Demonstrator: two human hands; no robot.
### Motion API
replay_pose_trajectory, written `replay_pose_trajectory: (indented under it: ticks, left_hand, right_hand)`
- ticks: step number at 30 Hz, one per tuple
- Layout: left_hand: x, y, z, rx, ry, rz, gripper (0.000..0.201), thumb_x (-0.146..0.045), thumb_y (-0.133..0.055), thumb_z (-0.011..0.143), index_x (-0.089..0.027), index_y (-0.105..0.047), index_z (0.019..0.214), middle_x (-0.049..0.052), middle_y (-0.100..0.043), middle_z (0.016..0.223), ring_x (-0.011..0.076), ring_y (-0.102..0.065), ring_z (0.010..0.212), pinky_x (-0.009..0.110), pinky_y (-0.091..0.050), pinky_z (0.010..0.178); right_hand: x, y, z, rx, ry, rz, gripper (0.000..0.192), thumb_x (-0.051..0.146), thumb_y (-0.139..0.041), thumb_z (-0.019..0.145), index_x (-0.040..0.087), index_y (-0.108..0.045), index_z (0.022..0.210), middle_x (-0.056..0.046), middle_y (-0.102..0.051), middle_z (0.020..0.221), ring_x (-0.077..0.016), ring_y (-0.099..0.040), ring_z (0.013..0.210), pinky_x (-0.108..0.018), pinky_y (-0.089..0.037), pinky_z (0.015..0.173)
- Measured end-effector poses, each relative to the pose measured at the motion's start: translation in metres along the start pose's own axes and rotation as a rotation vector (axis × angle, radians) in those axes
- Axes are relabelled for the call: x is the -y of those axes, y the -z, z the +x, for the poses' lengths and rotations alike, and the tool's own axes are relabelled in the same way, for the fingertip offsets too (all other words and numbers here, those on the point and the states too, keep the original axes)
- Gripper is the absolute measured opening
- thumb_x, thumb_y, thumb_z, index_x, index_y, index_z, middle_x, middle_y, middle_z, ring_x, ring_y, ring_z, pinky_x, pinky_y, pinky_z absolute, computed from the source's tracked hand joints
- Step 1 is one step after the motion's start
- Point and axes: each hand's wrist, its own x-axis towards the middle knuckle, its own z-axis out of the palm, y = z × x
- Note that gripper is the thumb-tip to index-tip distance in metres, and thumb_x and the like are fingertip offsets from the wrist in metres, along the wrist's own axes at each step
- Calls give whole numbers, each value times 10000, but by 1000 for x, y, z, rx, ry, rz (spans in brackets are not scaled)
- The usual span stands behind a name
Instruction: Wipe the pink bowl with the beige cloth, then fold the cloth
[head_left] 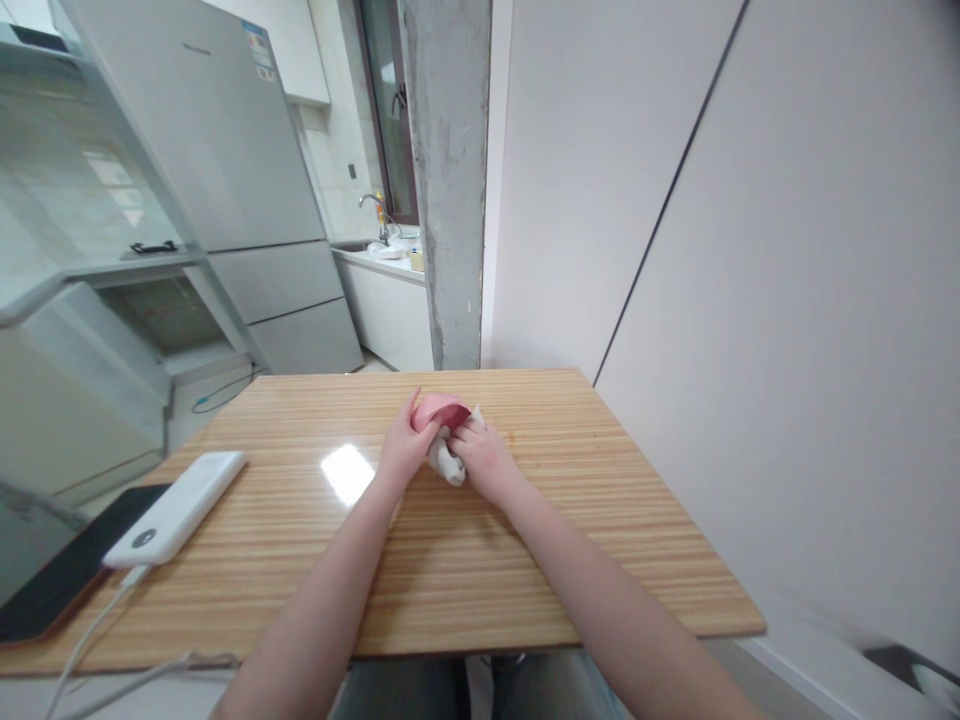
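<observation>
Over the far middle of the wooden table, my left hand [406,440] is closed on a pink bowl-like object [442,408], which is tilted with its opening toward me. My right hand [484,455] grips a crumpled white cloth or tissue [448,462] and presses it at the opening of the pink object. Part of the white material hangs below my fingers, and a corner sticks up behind them. My fingers hide much of the contact between the two.
A white power bank [180,508] with a cable plugged in lies at the table's left, beside a dark flat tablet-like object [71,560]. The table [600,530] meets a white panel wall on the right. A refrigerator [202,130] and a sink counter stand beyond.
</observation>
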Motion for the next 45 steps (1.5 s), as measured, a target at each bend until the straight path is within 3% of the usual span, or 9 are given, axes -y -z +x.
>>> replay_pose_trajectory:
  ticks: [6, 10, 14, 18, 22, 26, 31, 37, 45]
  left_hand:
    - [0, -23, -8, -69, 83, -245, 721, -370, -673, 712, -149, -383, 1335, 141, -557, 1244, 226, -554, 1125, 352, -434, 970]
    - [5, -11, 1, -52, 104, -252, 499, -329, -590, 759, -138, -516, 1214, 111, -613, 1153, 223, -578, 1078, 343, -461, 931]
    - [8, 0, 10, -2, 125, -266, 613, -308, -660, 698, -156, -498, 1269, 97, -634, 1127, 214, -612, 997, 324, -504, 854]
    - [4, -18, -2, -11, 162, -401, 744, -352, -681, 699, -174, -368, 1350, 116, -609, 1157, 197, -629, 964, 306, -521, 816]
    - [-1, -33, -15, -18, 186, -449, 634, -378, -654, 722, -163, -389, 1256, 104, -627, 1065, 201, -637, 920, 339, -525, 807]
    - [-4, -16, -9, -74, 59, -245, 469, -309, -607, 746, -169, -468, 1172, 86, -617, 1089, 212, -599, 1024, 353, -475, 913]
    - [-7, -4, -5, 7, -112, -145, 689, -303, -677, 701, -199, -400, 1323, 87, -574, 1207, 227, -543, 1139, 379, -387, 1025]
    - [0, -36, -16, -15, 177, -613, 797, -350, -712, 691, -216, -288, 1353, 127, -568, 1207, 212, -603, 1046, 355, -483, 908]
    - [-3, -16, -4, -84, 154, -361, 707, -310, -726, 664, -183, -407, 1282, 136, -537, 1261, 243, -521, 1173, 372, -390, 1011]
  right_hand:
    - [0, 6, 1, -78, -73, 46, 159, 179, -492, 896, 154, -643, 940, -89, -620, 940, -194, -507, 903, -335, -430, 786]
    - [-1, 8, 3, -69, 12, 114, 140, 173, -515, 883, 167, -643, 940, -77, -613, 957, -184, -500, 918, -318, -422, 787]
    - [-2, 12, 4, -27, 26, 69, 116, 186, -530, 877, 177, -632, 932, -70, -607, 952, -186, -501, 926, -320, -418, 787]
    - [-5, 9, 1, -39, -23, 52, 120, 185, -515, 883, 169, -631, 854, -66, -608, 886, -189, -500, 888, -320, -422, 787]
    - [-7, 4, -1, -91, -50, 121, 121, 165, -518, 876, 155, -632, 915, -69, -611, 923, -182, -500, 896, -313, -432, 791]
    - [-7, 5, 1, -72, -9, 122, 142, 167, -537, 864, 173, -638, 964, -74, -609, 1003, -191, -496, 977, -322, -431, 824]
    - [-7, 7, 0, -60, -64, 46, 202, 196, -543, 868, 191, -622, 1054, -87, -605, 1070, -222, -472, 1070, -370, -409, 882]
    - [-9, -4, -2, -134, -85, 135, 167, 170, -526, 869, 169, -633, 997, -86, -614, 990, -205, -494, 977, -356, -419, 859]
    - [-10, 4, 0, -73, -85, 56, 162, 179, -528, 870, 192, -635, 991, -91, -605, 1034, -218, -495, 999, -361, -417, 825]
